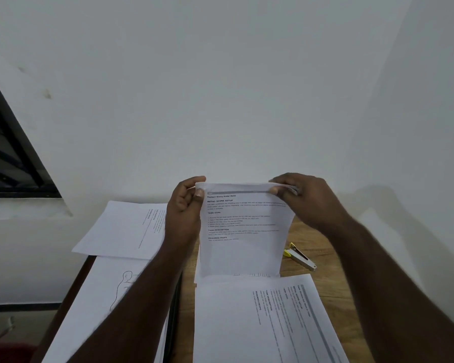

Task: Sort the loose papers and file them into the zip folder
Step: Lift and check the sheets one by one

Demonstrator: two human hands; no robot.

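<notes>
Printed sheet (243, 231) stands upright over the wooden desk (325, 281), its top corners pinched between thumb and fingers of the left hand (185, 205) and right hand (303, 199), above 3 flat papers (247, 323).

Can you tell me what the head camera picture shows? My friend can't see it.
Two hands, left hand and right hand, hold a printed page upright by its top corners above a wooden table. More papers and a stapler lie there.

At frame centre, a printed sheet (243, 229) is held upright, pinched at its top corners by the left hand (185, 209) and right hand (303, 200); a stapler (299, 256), apparently, lies at right.
</notes>
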